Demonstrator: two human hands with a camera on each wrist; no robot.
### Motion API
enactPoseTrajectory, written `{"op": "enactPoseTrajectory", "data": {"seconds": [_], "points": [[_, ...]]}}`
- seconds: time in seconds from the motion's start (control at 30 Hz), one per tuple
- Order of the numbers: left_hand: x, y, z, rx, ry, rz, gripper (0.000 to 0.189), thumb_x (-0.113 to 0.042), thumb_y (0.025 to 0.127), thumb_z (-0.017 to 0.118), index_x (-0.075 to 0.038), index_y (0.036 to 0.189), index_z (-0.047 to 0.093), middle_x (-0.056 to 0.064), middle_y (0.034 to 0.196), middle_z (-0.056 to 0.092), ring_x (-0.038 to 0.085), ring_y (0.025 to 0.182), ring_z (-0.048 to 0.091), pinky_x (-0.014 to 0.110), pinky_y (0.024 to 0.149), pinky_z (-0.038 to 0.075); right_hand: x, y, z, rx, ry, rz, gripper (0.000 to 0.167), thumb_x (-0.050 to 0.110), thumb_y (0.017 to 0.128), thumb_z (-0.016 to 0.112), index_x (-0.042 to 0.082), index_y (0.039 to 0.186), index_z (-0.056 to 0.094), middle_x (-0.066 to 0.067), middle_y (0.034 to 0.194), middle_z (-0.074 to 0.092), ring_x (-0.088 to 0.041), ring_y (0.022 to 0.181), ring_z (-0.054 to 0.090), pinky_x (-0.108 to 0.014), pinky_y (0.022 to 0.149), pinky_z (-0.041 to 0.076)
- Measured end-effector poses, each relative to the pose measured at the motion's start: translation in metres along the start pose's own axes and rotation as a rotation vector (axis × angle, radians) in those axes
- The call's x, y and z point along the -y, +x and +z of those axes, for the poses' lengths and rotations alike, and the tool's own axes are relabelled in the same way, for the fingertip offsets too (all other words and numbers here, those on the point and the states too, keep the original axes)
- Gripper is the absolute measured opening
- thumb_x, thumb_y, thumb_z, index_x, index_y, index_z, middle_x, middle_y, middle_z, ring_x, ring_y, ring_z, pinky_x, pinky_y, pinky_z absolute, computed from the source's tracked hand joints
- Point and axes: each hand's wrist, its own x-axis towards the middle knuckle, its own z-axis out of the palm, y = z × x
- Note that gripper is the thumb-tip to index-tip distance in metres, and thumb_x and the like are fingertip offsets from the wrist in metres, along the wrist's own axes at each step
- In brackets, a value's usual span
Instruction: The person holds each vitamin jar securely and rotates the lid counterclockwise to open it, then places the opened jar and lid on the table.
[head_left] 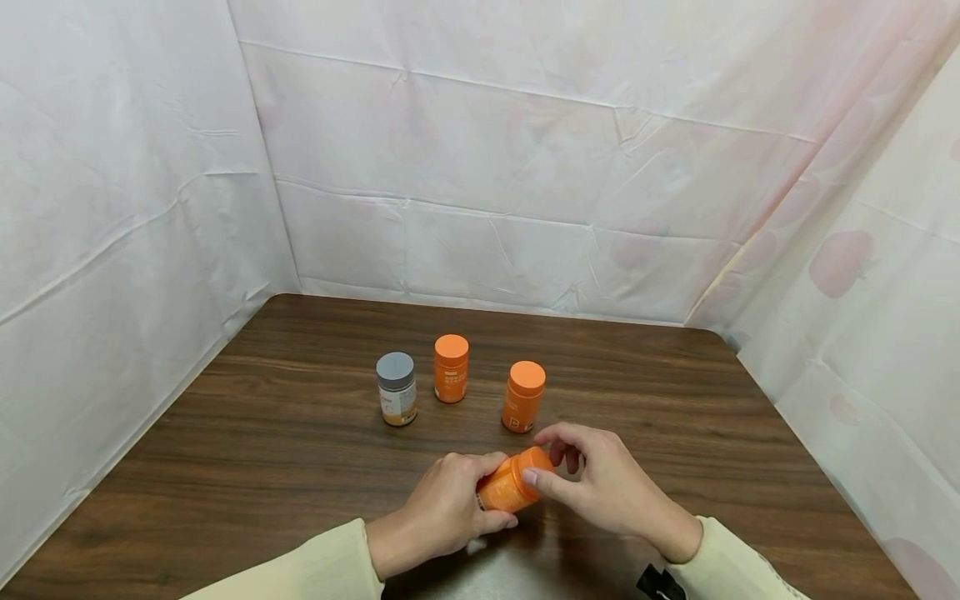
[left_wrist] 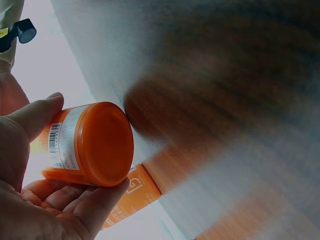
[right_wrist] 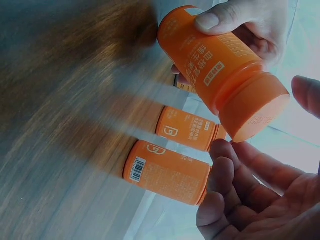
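Observation:
My left hand grips an orange supplement bottle, thumb on one side and fingers round the other. The bottle tilts, its orange screw cap towards my right hand and its round base facing the left wrist camera. Around the cap, my right hand has its thumb and loosely bent fingers spread. In the right wrist view a fingertip is right at the cap's edge, while the thumb stands apart from it. The cap sits on the bottle.
Beyond my hands, two more orange bottles, one nearer and one farther back, stand upright. A grey-capped bottle is at their left. The dark wooden table meets white curtains at the back and sides.

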Motion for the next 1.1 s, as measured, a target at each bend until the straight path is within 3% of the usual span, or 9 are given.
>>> {"op": "enactPoseTrajectory", "data": {"seconds": [0.27,0.57,0.87,1.1], "points": [[-0.0002,-0.0001,-0.0002,0.003,0.005,-0.005,0.042,-0.028,0.077,0.092,-0.024,0.113,0.071,-0.019,0.089,0.065,-0.001,0.075,0.059,0.022,0.070,0.050,-0.0011,0.0013,0.0009,0.018,0.024,-0.001,0.028,0.049,0.090,0.076,0.024,0.102,0.071,0.010,0.078,0.062,-0.008,0.063,0.054,-0.024,0.053,0.045],[-0.0003,0.0000,-0.0001,0.004,0.008,0.000,0.045,-0.028,0.077,0.093,-0.024,0.116,0.071,-0.018,0.091,0.066,-0.001,0.075,0.059,0.022,0.071,0.050,-0.0025,0.0004,0.0001,0.021,0.006,-0.028,0.028,0.048,0.090,0.078,0.026,0.106,0.071,0.010,0.084,0.063,-0.016,0.074,0.057,-0.025,0.061,0.046],[-0.0004,-0.0002,-0.0003,0.007,0.024,-0.004,0.043,-0.029,0.077,0.093,-0.025,0.114,0.070,-0.019,0.087,0.063,0.000,0.073,0.057,0.022,0.069,0.049,-0.0047,-0.0007,-0.0022,0.012,-0.031,-0.129,0.031,0.040,0.088,0.082,0.026,0.113,0.071,0.017,0.094,0.065,-0.007,0.080,0.053,-0.027,0.068,0.047],[0.0002,-0.0006,0.0003,0.003,0.026,0.000,0.043,-0.029,0.077,0.093,-0.025,0.113,0.070,-0.019,0.087,0.063,0.001,0.072,0.057,0.022,0.068,0.048,-0.0055,-0.0011,-0.0007,-0.009,-0.020,-0.209,0.038,0.024,0.081,0.088,0.023,0.115,0.071,0.016,0.095,0.064,-0.006,0.081,0.053,-0.026,0.068,0.047]]}}
